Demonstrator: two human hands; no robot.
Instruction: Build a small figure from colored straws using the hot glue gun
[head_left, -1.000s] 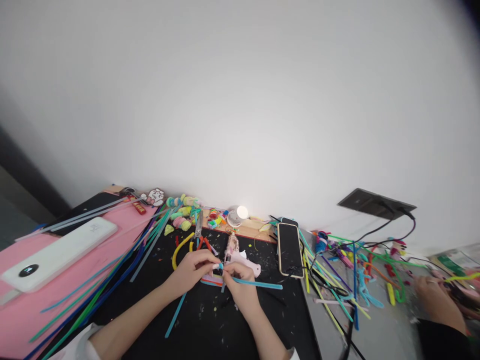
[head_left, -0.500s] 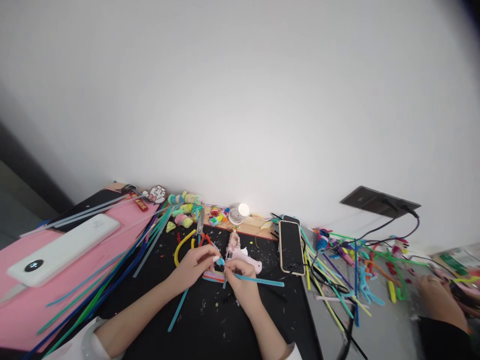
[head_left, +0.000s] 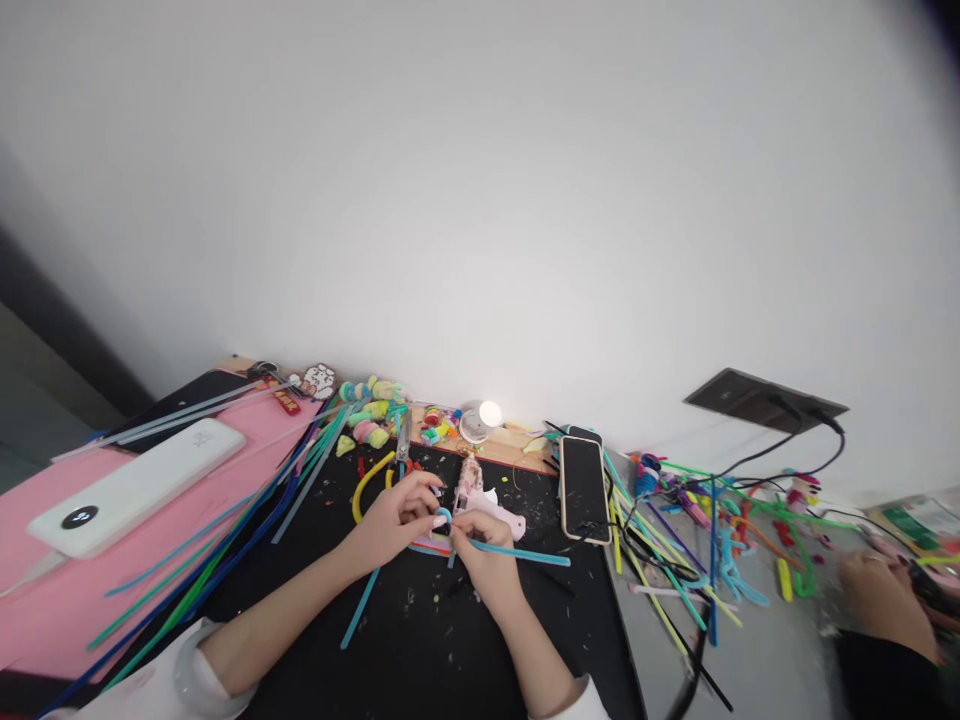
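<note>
Both my hands meet over the black mat (head_left: 420, 640). My left hand (head_left: 390, 525) pinches the curled end of a light blue pipe cleaner (head_left: 517, 553). My right hand (head_left: 484, 555) is closed on the same pipe cleaner just beside it, and the straight tail runs off to the right. A small blue loop shows between the fingertips. A pink glue gun (head_left: 487, 500) lies just behind my hands. Another blue pipe cleaner (head_left: 360, 608) lies on the mat below my left wrist.
A white power bank (head_left: 127, 487) rests on a pink sheet (head_left: 45, 610) at left, with long coloured sticks (head_left: 225, 560) fanned beside it. A phone (head_left: 581, 475) lies right of the glue gun. Tangled pipe cleaners (head_left: 712, 540) and cables cover the grey surface, where another person's hand (head_left: 877, 595) works.
The blue pipe cleaner's end has been bent further into a small loop between my fingertips. My hands stayed nearly in place; the view shifted slightly.
</note>
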